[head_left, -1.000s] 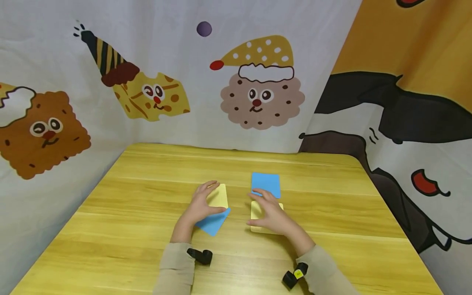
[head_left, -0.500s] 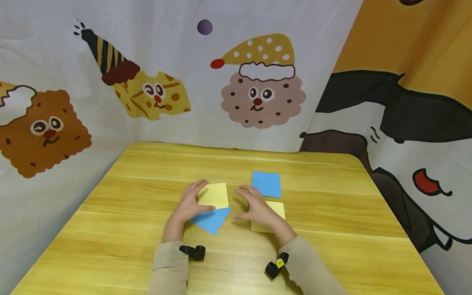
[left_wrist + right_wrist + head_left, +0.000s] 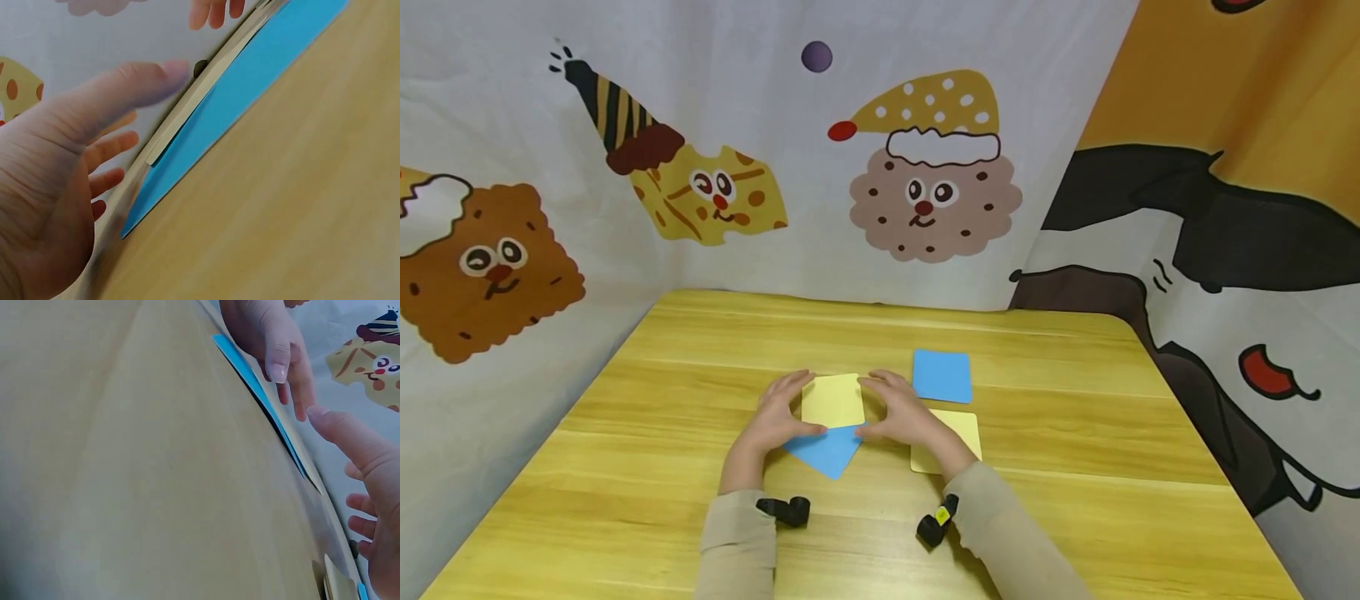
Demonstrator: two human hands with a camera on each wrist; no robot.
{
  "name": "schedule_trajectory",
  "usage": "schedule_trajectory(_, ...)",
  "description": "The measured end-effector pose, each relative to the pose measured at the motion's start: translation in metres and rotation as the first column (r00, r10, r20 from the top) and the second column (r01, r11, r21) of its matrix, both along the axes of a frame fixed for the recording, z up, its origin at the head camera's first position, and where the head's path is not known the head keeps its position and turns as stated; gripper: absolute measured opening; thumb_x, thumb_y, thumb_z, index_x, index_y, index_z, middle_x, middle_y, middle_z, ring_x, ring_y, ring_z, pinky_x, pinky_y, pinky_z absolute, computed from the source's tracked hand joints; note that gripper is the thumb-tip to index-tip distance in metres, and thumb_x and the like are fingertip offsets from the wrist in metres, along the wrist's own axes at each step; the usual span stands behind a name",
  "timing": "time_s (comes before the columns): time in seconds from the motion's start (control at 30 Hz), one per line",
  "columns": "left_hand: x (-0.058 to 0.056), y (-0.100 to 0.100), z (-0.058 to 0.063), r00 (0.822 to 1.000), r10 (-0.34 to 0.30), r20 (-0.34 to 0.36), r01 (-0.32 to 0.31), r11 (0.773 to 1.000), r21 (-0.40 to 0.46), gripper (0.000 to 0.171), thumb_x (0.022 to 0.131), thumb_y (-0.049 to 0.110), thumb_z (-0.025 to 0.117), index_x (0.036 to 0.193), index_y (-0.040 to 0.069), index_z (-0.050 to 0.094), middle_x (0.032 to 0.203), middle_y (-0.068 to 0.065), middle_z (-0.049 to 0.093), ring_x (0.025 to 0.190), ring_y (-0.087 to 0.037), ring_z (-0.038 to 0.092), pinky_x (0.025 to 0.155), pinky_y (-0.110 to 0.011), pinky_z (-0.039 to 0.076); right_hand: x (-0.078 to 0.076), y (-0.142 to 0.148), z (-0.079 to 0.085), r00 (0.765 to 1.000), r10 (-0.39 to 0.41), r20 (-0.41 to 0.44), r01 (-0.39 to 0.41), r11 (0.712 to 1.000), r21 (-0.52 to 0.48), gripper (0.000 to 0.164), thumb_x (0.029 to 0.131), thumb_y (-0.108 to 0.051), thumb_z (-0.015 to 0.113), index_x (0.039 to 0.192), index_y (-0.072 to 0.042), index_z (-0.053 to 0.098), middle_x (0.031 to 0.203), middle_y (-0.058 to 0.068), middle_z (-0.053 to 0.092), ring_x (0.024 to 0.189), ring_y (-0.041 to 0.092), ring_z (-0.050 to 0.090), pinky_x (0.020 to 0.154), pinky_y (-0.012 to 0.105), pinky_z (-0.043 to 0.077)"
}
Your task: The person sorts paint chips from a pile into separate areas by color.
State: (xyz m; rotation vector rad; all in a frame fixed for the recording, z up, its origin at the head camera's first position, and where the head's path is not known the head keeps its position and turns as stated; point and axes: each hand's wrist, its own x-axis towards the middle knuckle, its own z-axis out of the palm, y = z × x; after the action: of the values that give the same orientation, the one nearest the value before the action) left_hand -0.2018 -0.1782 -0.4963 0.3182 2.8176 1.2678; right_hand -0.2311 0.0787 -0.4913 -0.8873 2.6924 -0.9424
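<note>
A yellow square card (image 3: 833, 402) overlaps a blue card (image 3: 829, 452) turned at an angle, in the left group on the table. My left hand (image 3: 770, 425) curves loosely beside the yellow card's left edge, thumb over the blue card. On the opposite side, my right hand (image 3: 904, 410) faces it, with fingertips near the yellow card's right corners. Both wrist views show the thumbs and fingers spread, nothing pinched between them. The blue card (image 3: 231, 106) lies below the left thumb in the left wrist view.
To the right lie a second blue card (image 3: 942, 376) and, nearer, a second yellow card (image 3: 964, 432), partly covered by my right wrist. Black wrist cameras (image 3: 787, 511) sit on both sleeves. Behind the wooden table (image 3: 625, 500) hangs a cartoon-printed cloth (image 3: 737, 83).
My right hand has moved left from the right-hand cards to the left yellow card. My left hand has drawn back slightly left, exposing more of the yellow card.
</note>
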Motion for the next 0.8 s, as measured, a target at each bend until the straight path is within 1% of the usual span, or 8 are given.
schedule_trajectory(0.13,-0.001,-0.002,-0.002,1.0,-0.001,0.004,0.001,1.0,-0.025,0.097,0.067,0.037,0.087,0.148,0.014,0.039,0.154,-0.01,0.027,0.14,-0.04,0.014,0.102,-0.068,0.016,-0.007,-0.007,-0.001,0.999,0.031,-0.016,-0.03,0.999,0.037,0.089,0.076,-0.052,0.076,0.148,-0.016,0.038,0.154,0.011,0.025,0.14,0.033,0.018,0.106,0.058,0.022)
schedule_trajectory(0.3,-0.001,-0.004,-0.002,1.0,-0.014,0.006,0.014,0.999,-0.029,0.097,0.067,0.038,0.087,0.148,0.013,0.039,0.154,-0.01,0.026,0.139,-0.04,0.013,0.103,-0.068,0.015,-0.013,-0.013,-0.001,0.999,0.051,-0.012,-0.05,0.997,0.063,0.091,0.076,-0.051,0.077,0.149,-0.014,0.037,0.155,0.012,0.024,0.141,0.033,0.018,0.107,0.059,0.02)
schedule_trajectory(0.43,-0.002,-0.004,-0.001,1.0,-0.014,0.015,0.015,0.999,-0.037,0.098,0.066,0.036,0.088,0.148,0.013,0.039,0.154,-0.01,0.026,0.14,-0.04,0.013,0.104,-0.067,0.014,-0.016,-0.015,-0.003,0.998,0.062,-0.003,-0.062,0.994,0.091,0.093,0.075,-0.053,0.076,0.15,-0.016,0.035,0.156,0.012,0.02,0.141,0.032,0.016,0.107,0.058,0.02)
schedule_trajectory(0.63,-0.003,-0.003,-0.003,0.999,-0.016,0.033,0.018,0.998,-0.061,0.098,0.067,0.038,0.087,0.148,0.013,0.039,0.155,-0.008,0.025,0.14,-0.04,0.013,0.104,-0.067,0.014,-0.02,-0.018,-0.006,0.998,0.064,0.015,-0.066,0.99,0.122,0.095,0.075,-0.055,0.075,0.151,-0.017,0.033,0.157,0.012,0.017,0.142,0.033,0.013,0.109,0.056,0.017)
schedule_trajectory(0.8,-0.004,-0.003,-0.003,0.999,-0.019,0.035,0.021,0.997,-0.073,0.097,0.068,0.037,0.087,0.148,0.013,0.038,0.155,-0.008,0.026,0.14,-0.039,0.013,0.104,-0.067,0.014,-0.023,-0.019,-0.007,0.998,0.065,0.004,-0.065,0.987,0.146,0.094,0.075,-0.056,0.075,0.151,-0.018,0.033,0.157,0.009,0.02,0.142,0.031,0.014,0.11,0.054,0.016)
